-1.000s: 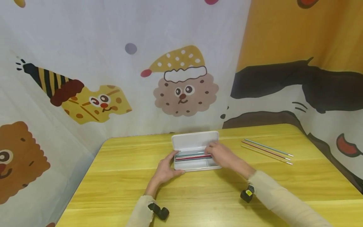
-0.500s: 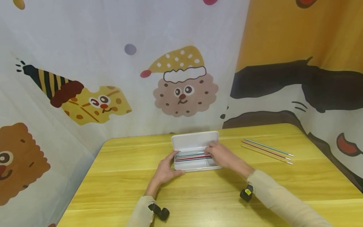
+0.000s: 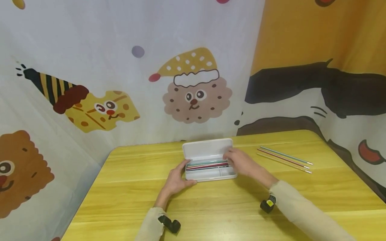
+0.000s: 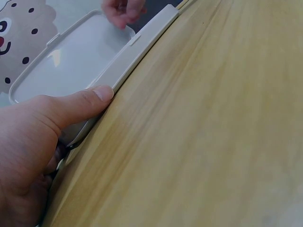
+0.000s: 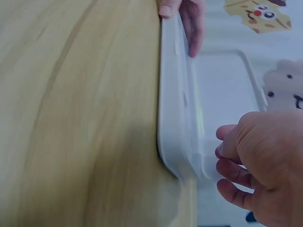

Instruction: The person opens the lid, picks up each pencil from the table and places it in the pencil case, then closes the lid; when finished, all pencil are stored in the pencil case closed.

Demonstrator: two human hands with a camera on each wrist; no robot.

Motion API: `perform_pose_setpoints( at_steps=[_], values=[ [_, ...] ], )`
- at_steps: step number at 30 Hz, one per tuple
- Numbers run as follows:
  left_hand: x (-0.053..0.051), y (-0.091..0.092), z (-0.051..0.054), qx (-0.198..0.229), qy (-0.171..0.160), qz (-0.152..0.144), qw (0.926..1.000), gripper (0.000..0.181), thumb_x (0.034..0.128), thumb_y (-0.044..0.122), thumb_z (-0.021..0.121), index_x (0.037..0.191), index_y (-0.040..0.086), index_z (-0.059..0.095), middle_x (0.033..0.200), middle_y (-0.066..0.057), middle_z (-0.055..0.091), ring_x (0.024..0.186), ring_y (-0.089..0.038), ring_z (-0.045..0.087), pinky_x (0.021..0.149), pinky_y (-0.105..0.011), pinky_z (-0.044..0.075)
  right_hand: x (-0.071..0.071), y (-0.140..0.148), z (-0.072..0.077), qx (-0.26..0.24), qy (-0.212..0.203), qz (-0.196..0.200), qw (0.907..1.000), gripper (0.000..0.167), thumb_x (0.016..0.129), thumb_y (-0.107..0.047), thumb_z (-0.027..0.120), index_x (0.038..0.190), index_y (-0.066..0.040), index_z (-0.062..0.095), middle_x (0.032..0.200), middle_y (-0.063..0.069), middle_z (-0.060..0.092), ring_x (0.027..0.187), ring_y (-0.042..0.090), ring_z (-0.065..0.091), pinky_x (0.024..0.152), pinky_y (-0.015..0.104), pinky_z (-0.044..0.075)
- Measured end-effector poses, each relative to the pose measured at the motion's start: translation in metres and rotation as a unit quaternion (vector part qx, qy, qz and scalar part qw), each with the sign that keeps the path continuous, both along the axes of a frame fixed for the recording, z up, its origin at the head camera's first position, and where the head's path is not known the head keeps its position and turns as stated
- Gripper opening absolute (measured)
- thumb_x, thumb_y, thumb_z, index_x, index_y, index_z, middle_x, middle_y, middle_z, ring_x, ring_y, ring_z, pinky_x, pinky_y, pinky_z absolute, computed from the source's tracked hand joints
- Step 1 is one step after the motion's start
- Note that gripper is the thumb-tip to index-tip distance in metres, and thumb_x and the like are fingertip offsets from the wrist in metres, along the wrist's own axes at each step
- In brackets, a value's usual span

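A white pencil case point(image 3: 208, 149) stands at the table's far side, its lid tilted back. Several pencils point(image 3: 205, 166), red, dark and greenish among them, lie lengthwise in its rear compartment. My left hand point(image 3: 175, 180) grips the case's left end, and in the left wrist view its thumb point(image 4: 90, 100) presses the front wall. Over the right end hovers my right hand point(image 3: 242, 162). Its fingers are loosely bent with nothing seen between them in the right wrist view, where the hand point(image 5: 274, 161) is beside the lid.
Three thin pencils, one blue point(image 3: 284, 155), one red point(image 3: 281, 158) and one pale point(image 3: 283, 162), lie slantwise on the yellow wooden table point(image 3: 211, 211), right of the case. A printed cloth point(image 3: 120, 40) hangs behind the table's far edge.
My right hand has lifted off the pencils in the case and shifted right, uncovering more of their right ends. The pencils lie closer to the rear. My left hand stays in place.
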State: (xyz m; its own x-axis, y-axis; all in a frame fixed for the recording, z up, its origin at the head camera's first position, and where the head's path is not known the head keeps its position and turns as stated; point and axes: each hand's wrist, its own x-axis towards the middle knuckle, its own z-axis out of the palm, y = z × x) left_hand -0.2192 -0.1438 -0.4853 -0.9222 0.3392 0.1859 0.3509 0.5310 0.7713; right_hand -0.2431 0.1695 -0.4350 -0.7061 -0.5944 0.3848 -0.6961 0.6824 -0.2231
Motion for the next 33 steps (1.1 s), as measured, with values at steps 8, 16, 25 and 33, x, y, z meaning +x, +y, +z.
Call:
perform_pose_setpoints(
  at_steps=[8,16,25,33],
  values=[
    [-0.001,0.000,0.000,-0.009,0.003,0.006,0.9999,0.089,0.0712,0.024,0.093,0.147,0.012,0.047,0.150,-0.016,0.046,0.137,-0.030,0.043,0.111,-0.042,0.037,0.012,0.057,0.007,-0.052,0.022,-0.043,0.9975,0.021,0.081,0.015,0.065,0.098,0.003,0.069,0.091,0.012,0.066,0.078,0.024,0.061,0.065,0.038,0.055],
    [0.000,0.001,0.000,0.001,-0.007,0.003,1.0000,0.089,0.0717,0.021,0.092,0.147,0.011,0.046,0.151,-0.017,0.043,0.137,-0.031,0.042,0.111,-0.042,0.037,0.035,0.122,0.001,-0.057,0.012,-0.119,0.9912,0.021,0.080,0.013,0.070,0.099,0.004,0.069,0.092,0.013,0.065,0.078,0.029,0.063,0.062,0.043,0.054],
    [0.000,0.000,-0.001,-0.001,-0.002,0.004,1.0000,0.089,0.0719,0.024,0.092,0.147,0.012,0.046,0.152,-0.017,0.043,0.137,-0.032,0.042,0.111,-0.043,0.037,0.057,0.180,-0.013,-0.045,0.060,-0.161,0.9841,0.027,0.069,0.009,0.079,0.094,0.003,0.070,0.082,0.010,0.062,0.072,0.031,0.059,0.061,0.048,0.051],
    [0.000,0.001,0.000,0.000,-0.005,0.002,1.0000,0.089,0.0725,0.024,0.092,0.148,0.012,0.045,0.152,-0.017,0.043,0.138,-0.031,0.042,0.111,-0.042,0.036,0.066,0.202,-0.020,-0.037,0.064,-0.192,0.9787,0.024,0.070,0.007,0.076,0.093,0.003,0.070,0.082,0.016,0.063,0.072,0.037,0.058,0.064,0.055,0.046]
  ],
)
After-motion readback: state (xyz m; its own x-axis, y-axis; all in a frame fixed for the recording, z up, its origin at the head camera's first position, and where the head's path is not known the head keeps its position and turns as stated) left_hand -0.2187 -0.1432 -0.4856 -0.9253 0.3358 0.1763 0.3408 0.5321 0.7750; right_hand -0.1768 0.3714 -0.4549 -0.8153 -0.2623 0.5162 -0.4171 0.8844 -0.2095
